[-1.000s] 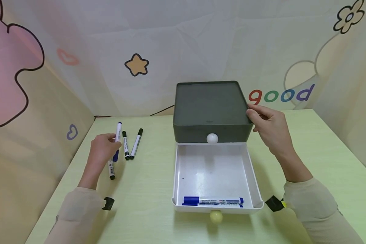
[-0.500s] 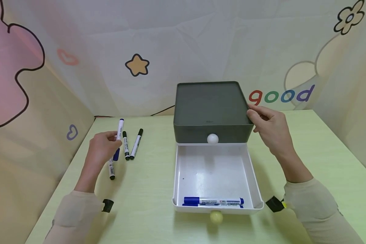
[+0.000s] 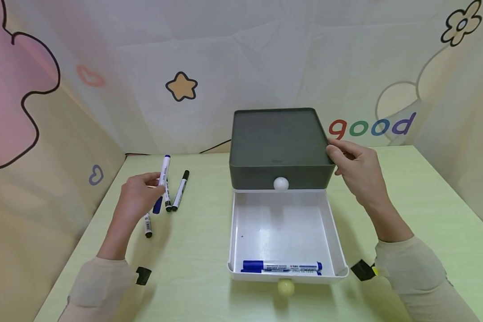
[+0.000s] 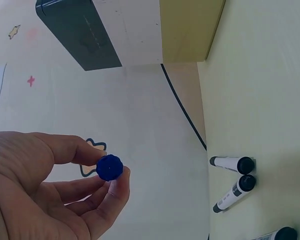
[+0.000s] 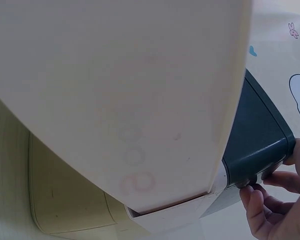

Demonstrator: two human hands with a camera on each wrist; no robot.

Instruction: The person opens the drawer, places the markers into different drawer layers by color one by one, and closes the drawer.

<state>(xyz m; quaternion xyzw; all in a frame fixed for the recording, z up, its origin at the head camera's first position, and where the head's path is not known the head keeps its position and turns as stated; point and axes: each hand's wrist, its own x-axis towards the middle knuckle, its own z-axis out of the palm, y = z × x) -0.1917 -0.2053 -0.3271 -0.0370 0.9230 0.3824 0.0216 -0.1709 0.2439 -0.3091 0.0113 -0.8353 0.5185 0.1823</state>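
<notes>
In the head view my left hand (image 3: 138,197) pinches a blue whiteboard marker (image 3: 164,172) between thumb and fingers, tilted with its blue cap down. The left wrist view shows that cap (image 4: 109,167) end-on. My right hand (image 3: 356,167) grips the right rim of a dark green drawer box (image 3: 277,138), thumb and fingertips at its edge. Below the green tier, a white drawer (image 3: 281,219) with a yellow knob (image 3: 285,287) is pulled out. Two blue markers (image 3: 281,265) lie along its front wall. The right wrist view shows my right fingers (image 5: 285,181) near a corner of the green tier.
Black-capped markers (image 3: 180,190) lie on the pale green table left of the box; one is partly behind the held marker. Another black-capped marker (image 3: 148,227) lies by my left wrist. A yellow tier (image 4: 187,30) forms the box's bottom. Printed curtains (image 3: 265,67) enclose the table.
My left hand has shifted slightly to the right and raised the blue marker, which now overlaps a black-capped one in the head view. The right hand keeps its place on the box.
</notes>
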